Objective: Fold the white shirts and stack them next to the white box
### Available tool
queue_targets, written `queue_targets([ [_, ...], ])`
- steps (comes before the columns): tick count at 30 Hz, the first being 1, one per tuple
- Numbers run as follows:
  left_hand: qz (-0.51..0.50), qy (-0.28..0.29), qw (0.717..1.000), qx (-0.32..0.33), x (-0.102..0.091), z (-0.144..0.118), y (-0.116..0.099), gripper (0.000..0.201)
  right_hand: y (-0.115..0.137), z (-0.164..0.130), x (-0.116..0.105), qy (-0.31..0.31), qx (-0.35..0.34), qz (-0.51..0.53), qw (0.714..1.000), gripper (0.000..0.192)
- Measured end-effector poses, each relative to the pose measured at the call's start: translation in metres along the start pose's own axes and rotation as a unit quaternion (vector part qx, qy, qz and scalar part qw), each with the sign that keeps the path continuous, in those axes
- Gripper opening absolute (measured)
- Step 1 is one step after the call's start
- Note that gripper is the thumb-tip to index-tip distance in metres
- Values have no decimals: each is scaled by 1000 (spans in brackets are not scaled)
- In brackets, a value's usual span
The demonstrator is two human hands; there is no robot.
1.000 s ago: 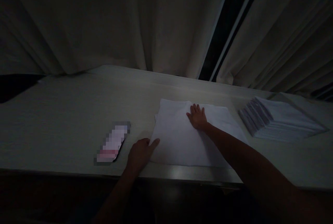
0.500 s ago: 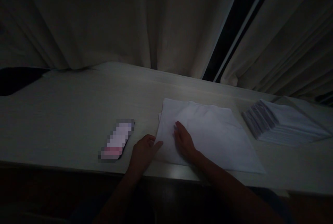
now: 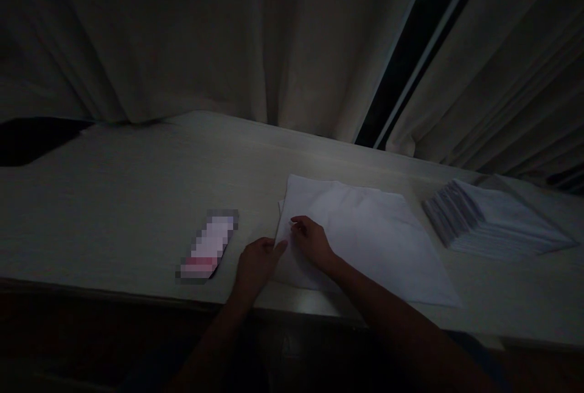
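Dim light fills the room, and pale curtains (image 3: 219, 46) hang behind a long light table (image 3: 114, 198), with a dark gap (image 3: 406, 58) between two of the curtain panels.

From where I stand, the person's left hand (image 3: 256, 265) lies at the near edge of the table, palm down, with the fingers stretched forward and to the right. Its fingertips touch the left border of a white cloth (image 3: 369, 241). This hand is open and flat; it presses the cloth and does not grasp it. The left forearm comes up from below the table edge, almost straight.

The right hand (image 3: 310, 239) rests on the left part of the cloth, just beside the left hand. Its fingers are curled toward the left border of the cloth, and they seem to pinch the fabric there, but in this darkness I cannot tell if they really close on it. The right forearm crosses the near right part of the cloth diagonally.

The cloth lies flat on the table in front of the person, near the front edge. Its long axis goes from the far left corner to the near right corner.

A stack of folded white cloths (image 3: 493, 219) sits well apart on the right. A small blurred object (image 3: 207, 247) lies on the left, near the left hand.
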State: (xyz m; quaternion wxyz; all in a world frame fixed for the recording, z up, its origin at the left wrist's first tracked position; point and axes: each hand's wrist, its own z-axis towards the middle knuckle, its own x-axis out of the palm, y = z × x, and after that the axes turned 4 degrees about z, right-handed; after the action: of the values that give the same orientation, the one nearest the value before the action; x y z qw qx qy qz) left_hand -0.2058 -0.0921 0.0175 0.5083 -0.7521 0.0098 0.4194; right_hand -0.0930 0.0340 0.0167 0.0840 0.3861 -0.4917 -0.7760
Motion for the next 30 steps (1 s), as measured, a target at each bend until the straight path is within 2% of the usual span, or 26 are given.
queue_targets([
  [3,-45,-10,999,-14,-1,6,-3,43,3,-1,1,8,9,17,1000,35],
  [6,-87,11,996,-16,-1,13,-2,60,5,0,1,20,5,37,999,41],
  [8,-67,24,997,-17,2,20,3,66,5,1,1,28,8,49,998,41],
  [11,2,5,999,-38,8,30,11,53,3,2,0,32,3,47,998,41],
  [15,36,-19,998,-48,14,35,18,37,0,-4,-3,27,-70,-51,996,45],
  [18,44,-21,998,-41,14,32,17,31,-5,-13,0,54,-125,-175,975,45],
  [21,56,-28,997,-34,14,28,12,27,-11,-23,8,98,-132,-262,951,52],
  [24,69,-39,996,-30,16,21,5,28,-15,-29,15,118,-121,-289,942,54],
  [30,153,-60,986,-8,20,-5,5,27,-14,-31,16,104,-114,-294,943,54],
])
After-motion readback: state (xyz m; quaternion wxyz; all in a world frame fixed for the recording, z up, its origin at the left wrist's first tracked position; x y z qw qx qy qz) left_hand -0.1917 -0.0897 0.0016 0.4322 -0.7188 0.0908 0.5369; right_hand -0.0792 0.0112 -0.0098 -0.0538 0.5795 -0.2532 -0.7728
